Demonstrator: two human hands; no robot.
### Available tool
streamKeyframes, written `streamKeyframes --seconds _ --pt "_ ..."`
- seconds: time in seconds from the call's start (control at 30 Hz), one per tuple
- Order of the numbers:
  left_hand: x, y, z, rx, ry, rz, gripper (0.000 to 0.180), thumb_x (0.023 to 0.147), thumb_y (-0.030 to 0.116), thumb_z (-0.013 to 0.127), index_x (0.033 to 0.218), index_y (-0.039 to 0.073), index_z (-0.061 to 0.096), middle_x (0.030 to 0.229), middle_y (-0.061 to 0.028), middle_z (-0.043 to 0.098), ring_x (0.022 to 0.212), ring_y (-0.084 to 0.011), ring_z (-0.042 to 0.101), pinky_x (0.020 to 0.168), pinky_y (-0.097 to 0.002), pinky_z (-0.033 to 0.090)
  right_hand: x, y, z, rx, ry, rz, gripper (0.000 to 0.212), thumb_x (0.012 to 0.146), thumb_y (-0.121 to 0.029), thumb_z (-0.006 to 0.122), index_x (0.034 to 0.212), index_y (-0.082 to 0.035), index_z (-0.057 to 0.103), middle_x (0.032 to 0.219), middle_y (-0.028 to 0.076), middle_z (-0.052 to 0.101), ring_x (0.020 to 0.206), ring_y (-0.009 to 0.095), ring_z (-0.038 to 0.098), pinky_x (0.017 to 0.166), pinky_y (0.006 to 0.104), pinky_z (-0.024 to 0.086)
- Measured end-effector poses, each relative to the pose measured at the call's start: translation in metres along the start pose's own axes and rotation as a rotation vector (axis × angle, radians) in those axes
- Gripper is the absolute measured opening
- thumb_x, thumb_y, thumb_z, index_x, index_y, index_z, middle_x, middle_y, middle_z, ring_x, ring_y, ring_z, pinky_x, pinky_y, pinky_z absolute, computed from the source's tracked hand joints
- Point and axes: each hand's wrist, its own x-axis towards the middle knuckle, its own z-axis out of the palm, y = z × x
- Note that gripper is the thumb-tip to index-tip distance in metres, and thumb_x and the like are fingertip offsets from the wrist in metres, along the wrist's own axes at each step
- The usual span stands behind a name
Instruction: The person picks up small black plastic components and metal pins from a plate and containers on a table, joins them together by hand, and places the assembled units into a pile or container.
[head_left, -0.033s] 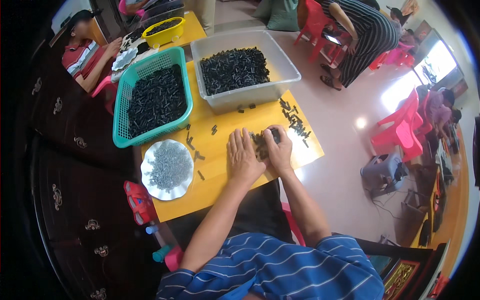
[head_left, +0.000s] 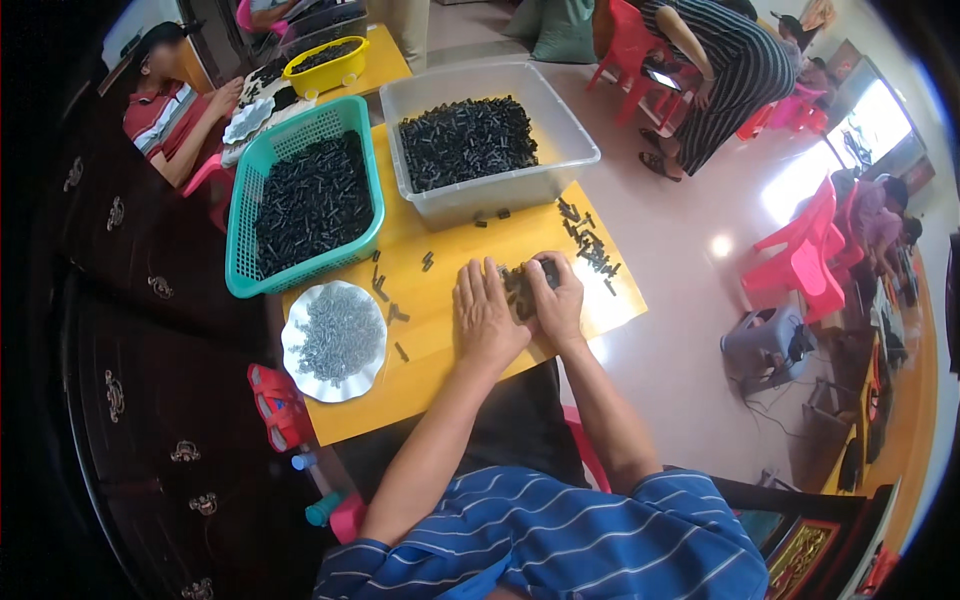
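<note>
My left hand [head_left: 487,315] lies flat on the yellow table [head_left: 440,355], fingers stretched forward, palm side against a small heap of short black pieces [head_left: 515,285]. On the heap's other side my right hand [head_left: 562,305] is curled, thumb and fingers closed round some of these black pieces; how many is hidden. More black pieces [head_left: 590,240] lie scattered in a band along the table's right edge. To the left of my hands rests a white scalloped plate [head_left: 292,365] filled with small clear pieces [head_left: 340,330]. A few loose black pieces [head_left: 380,285] lie beside it.
A green perforated basket [head_left: 300,282] and a translucent bin [head_left: 480,205], both full of black pieces, stand at the table's far side. Beyond is a yellow basin [head_left: 330,72]. Another person [head_left: 170,110] sits far left; one in striped clothing [head_left: 730,80] bends at right. Pink chairs [head_left: 800,260] stand on the floor.
</note>
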Motion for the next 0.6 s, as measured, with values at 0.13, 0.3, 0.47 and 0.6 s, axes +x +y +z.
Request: streamKeyframes --seconds 0.13,0.3,0.47,0.6 --pt "-0.0003 0.0017 0.0001 0.025 0.000 0.020 0.109 0.077 0.038 0.081 0.157 -0.004 0.020 0.161 -0.0287 0.025 0.154 -0.0413 0.019 0.126 -0.0517 0.015 -0.0016 0.0019 -0.0028 0.006 -0.009 -0.019 0.016 0.094 -0.016 0.073 0.102 -0.003 0.067 0.086 0.010 0.071 0.077 0.016 0.067 0.072 0.0295 0.054" --pt "-0.0004 0.0020 -0.0004 0.028 0.010 0.043 0.107 0.078 0.041 0.082 0.156 -0.004 0.024 0.160 -0.0296 0.027 0.152 -0.0430 0.022 0.125 -0.0537 0.017 -0.0041 0.0038 -0.0034 0.043 -0.029 -0.041 0.016 0.094 -0.014 0.072 0.103 -0.002 0.067 0.090 0.010 0.071 0.080 0.016 0.067 0.075 0.0296 0.054" --pt "-0.0002 -0.0007 0.0019 0.040 0.036 0.067 0.107 0.079 0.044 0.081 0.156 -0.004 0.025 0.159 -0.0288 0.030 0.151 -0.0424 0.023 0.124 -0.0532 0.019 -0.0053 0.0057 -0.0026 0.112 -0.056 -0.032 0.016 0.094 -0.009 0.068 0.107 0.000 0.068 0.097 0.011 0.072 0.085 0.019 0.069 0.080 0.0313 0.055" --pt "-0.0002 -0.0015 0.0029 0.044 0.058 0.083 0.106 0.079 0.045 0.080 0.155 -0.004 0.025 0.159 -0.0286 0.030 0.151 -0.0422 0.023 0.124 -0.0530 0.019 -0.0055 0.0061 -0.0043 0.094 -0.076 -0.027 0.017 0.095 -0.010 0.067 0.108 0.000 0.068 0.099 0.012 0.072 0.090 0.019 0.070 0.083 0.0319 0.055"
